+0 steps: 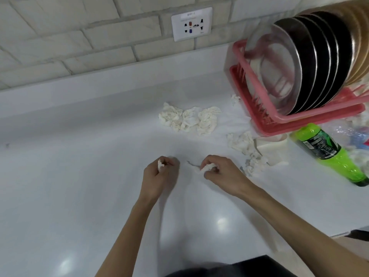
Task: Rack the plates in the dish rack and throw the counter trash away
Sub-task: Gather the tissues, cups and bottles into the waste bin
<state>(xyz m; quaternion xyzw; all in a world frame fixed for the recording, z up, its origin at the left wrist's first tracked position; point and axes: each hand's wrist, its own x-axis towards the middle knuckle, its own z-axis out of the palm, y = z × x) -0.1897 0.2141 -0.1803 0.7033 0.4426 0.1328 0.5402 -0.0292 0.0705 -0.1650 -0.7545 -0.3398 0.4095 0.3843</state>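
Tissue scrap (160, 165) pinched in the left hand (159, 176); right hand (223, 173) curls round a tissue wad (207, 168) just beside it, loose tissues (189, 119) beyond both, plates (311, 62) racked farther right

White socket (191, 24) on pale tiled wall (60, 37) above white counter (69, 166)

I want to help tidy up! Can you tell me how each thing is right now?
left hand, gripping a small tissue wad
right hand, gripping a second tissue wad
plates, standing on edge in the dish rack
green bottle, lying on its side
loose tissues, crumpled on the counter, not yet picked up
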